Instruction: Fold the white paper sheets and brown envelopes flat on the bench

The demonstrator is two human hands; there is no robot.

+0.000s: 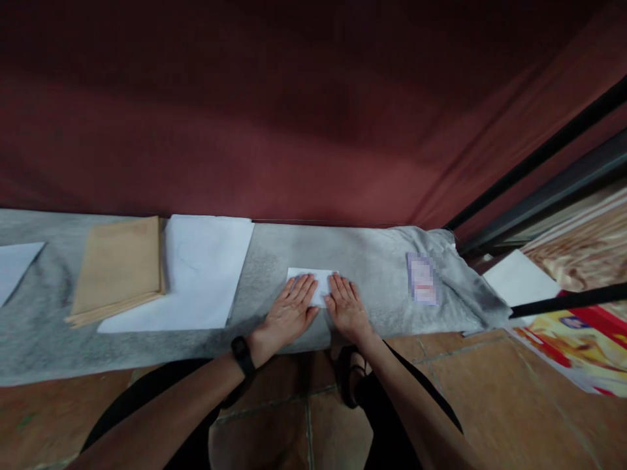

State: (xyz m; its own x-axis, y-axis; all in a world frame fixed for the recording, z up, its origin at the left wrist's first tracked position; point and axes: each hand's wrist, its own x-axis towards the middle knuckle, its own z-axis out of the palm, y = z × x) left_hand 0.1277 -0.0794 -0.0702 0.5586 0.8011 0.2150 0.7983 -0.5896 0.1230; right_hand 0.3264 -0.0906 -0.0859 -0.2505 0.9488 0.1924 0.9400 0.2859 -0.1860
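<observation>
Paper (321,287): under both hands' fingers, bare between them!
Left hand (289,310): fingers straight, released.
Right hand (347,308): flat too, unclenched!

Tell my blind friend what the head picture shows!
A person's left hand and right hand rest flat on a small white paper, on gray cloth. To the left, a brown paper stack overlaps large white sheets.
</observation>
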